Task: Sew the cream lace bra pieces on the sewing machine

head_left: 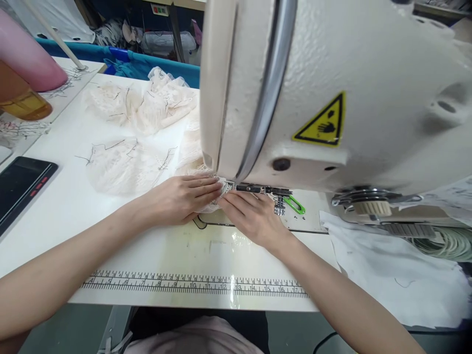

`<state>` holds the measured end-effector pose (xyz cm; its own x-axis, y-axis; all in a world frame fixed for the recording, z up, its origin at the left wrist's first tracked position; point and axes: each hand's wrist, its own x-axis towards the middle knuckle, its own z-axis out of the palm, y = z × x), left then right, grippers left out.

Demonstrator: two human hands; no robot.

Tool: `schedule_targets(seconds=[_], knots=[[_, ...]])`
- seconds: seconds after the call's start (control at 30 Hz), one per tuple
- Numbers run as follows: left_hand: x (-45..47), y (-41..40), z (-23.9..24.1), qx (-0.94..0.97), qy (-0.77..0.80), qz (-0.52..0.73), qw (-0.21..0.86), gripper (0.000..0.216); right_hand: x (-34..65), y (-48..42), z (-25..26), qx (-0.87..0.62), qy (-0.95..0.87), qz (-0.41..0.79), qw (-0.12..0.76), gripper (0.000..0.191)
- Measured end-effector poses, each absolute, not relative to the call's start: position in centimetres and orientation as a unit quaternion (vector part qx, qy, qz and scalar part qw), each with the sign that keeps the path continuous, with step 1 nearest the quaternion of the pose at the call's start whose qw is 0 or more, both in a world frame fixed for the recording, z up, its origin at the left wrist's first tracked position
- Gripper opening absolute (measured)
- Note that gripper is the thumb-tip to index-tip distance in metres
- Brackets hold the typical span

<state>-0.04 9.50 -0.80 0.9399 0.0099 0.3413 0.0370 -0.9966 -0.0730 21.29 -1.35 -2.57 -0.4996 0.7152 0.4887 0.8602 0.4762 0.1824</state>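
Observation:
My left hand (pixel 182 196) lies flat, fingers stretched out, pressing a small piece of cream lace (pixel 212 204) onto the table beside the presser foot (pixel 250 188) of a cream sewing machine (pixel 332 88). My right hand (pixel 250 214) faces it, fingers extended on the same lace right under the machine head. The needle is hidden by the machine head. Both hands touch the lace and nearly meet at the fingertips.
Several loose lace pieces (pixel 140 103) lie on the white table (pixel 73 206) behind my left hand. A black phone (pixel 20 187) sits at the left edge. A ruler strip (pixel 191 284) runs along the table's front. White cloth (pixel 387 275) and a green clip (pixel 295 204) are to the right.

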Motion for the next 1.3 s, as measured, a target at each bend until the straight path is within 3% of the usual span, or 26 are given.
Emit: schedule_targets(seconds=[0.43, 0.73, 0.93, 1.3], knots=[[0.5, 8.2, -1.4, -0.976, -0.060, -0.192, 0.090, 0.033, 21.4, -1.0, -2.6, -0.466, -0.840, -0.196, 0.198, 0.020], [1.1, 7.2, 0.1, -0.938, -0.049, -0.325, 0.110, 0.021, 21.6, -1.0, -2.9, -0.483, -0.834, -0.126, 0.233, 0.018], [0.9, 7.8, -0.8, -0.963, -0.047, -0.257, 0.063, 0.039, 21.6, -1.3, -2.6, -0.482, -0.834, -0.102, 0.248, 0.018], [0.0, 7.7, -1.8, -0.977, -0.059, -0.196, 0.067, 0.036, 21.8, -1.3, -2.1, -0.451, -0.847, -0.072, 0.271, 0.023]])
